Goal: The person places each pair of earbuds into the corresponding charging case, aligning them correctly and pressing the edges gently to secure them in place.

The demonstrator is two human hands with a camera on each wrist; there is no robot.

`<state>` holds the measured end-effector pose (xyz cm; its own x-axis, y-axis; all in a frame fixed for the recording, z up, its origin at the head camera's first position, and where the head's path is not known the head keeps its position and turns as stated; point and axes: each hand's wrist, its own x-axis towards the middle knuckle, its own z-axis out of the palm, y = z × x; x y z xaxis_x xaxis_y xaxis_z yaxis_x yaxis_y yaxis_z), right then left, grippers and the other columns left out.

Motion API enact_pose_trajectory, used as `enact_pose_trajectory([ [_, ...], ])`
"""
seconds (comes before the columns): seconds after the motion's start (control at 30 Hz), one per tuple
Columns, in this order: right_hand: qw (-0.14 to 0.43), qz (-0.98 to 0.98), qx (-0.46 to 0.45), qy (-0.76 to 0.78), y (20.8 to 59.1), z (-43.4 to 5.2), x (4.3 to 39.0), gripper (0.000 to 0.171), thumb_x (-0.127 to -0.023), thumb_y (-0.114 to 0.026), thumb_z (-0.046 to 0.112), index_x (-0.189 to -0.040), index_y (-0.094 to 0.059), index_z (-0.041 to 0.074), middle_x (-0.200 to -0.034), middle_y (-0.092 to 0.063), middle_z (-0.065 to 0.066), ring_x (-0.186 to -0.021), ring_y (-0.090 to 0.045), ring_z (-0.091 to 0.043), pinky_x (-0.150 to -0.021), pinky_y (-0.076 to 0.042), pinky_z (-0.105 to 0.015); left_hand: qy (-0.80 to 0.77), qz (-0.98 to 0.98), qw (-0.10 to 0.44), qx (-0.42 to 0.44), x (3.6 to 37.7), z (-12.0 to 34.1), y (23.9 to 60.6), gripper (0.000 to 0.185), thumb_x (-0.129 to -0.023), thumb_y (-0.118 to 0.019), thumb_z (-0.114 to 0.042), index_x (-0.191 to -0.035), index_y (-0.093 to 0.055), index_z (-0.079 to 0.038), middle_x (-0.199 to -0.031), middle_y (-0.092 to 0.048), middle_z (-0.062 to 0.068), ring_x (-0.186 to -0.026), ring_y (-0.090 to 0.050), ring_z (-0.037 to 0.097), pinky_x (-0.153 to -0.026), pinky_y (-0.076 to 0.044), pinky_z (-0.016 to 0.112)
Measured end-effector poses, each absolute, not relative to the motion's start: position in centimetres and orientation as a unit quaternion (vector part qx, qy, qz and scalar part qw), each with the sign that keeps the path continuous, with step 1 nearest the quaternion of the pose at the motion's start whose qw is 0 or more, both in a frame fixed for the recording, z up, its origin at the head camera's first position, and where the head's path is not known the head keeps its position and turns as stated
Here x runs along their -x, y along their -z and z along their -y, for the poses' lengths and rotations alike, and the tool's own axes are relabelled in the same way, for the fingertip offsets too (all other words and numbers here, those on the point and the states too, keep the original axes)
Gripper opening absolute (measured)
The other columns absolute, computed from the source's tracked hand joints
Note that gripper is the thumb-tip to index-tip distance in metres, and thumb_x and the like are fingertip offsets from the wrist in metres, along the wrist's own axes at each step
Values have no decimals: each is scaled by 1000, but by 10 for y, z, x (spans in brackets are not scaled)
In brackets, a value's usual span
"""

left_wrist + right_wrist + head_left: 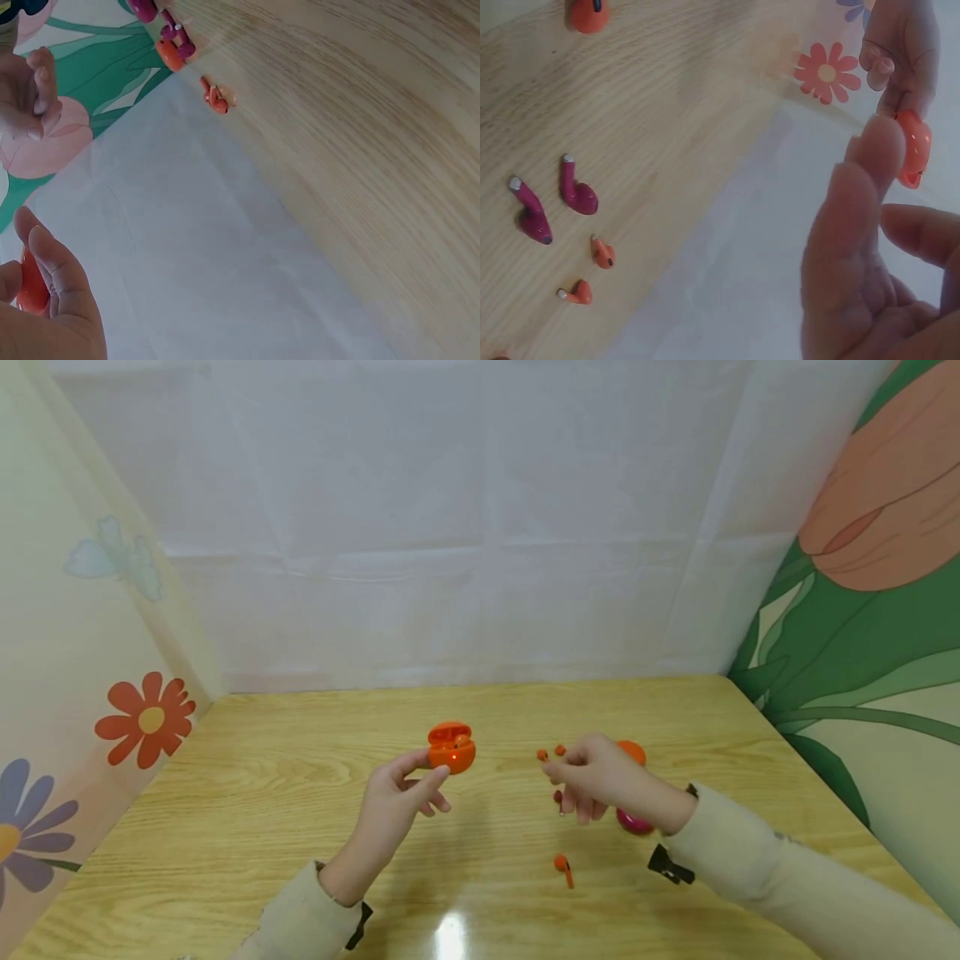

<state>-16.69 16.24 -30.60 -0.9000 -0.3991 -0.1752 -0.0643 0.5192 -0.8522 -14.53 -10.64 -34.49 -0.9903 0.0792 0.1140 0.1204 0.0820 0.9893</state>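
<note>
My left hand [430,768] pinches an open orange earbud case [452,748] between thumb and forefinger, held above the wooden table [262,827]. The case also shows in the right wrist view [913,147] and at the left wrist [31,282]. My right hand [551,768] hovers to the right with loosely curled fingers and nothing visible in them. Just beyond its fingertips lie two small orange earbuds [542,754] [602,253]. Two magenta earbuds [529,210] lie beside them. Another orange earbud [562,865] lies nearer to me.
A magenta case [633,821] sits under my right wrist, and an orange case [632,750] sits behind that hand. White cloth forms the back wall, with flower-printed panels at the left and right sides. The table reaches to these walls.
</note>
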Motion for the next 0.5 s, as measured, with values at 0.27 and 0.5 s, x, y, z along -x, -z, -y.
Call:
enact_pose_trajectory([
  [0.27, 211, -845, 143, 469, 317, -169, 162, 29, -96, -62, 21, -74, -66, 3, -57, -62, -7, -41, -54, -10, -41, -45, -24, 671, 738, 19, 71, 146, 108, 346, 33, -93, -66, -9, -122, -62, 6, -108, -67, 15, -59, -64, 18, -59, -52, 26],
  [0.5, 234, -834, 130, 483, 329, -173, 160, 23, -96, -63, 19, -80, -64, 1, -59, -62, -7, -40, -54, -9, -40, -44, -22, 672, 737, 14, 68, 145, 108, 345, 33, -94, -65, -9, -123, -62, 5, -110, -67, 15, -60, -64, 20, -59, -52, 27],
])
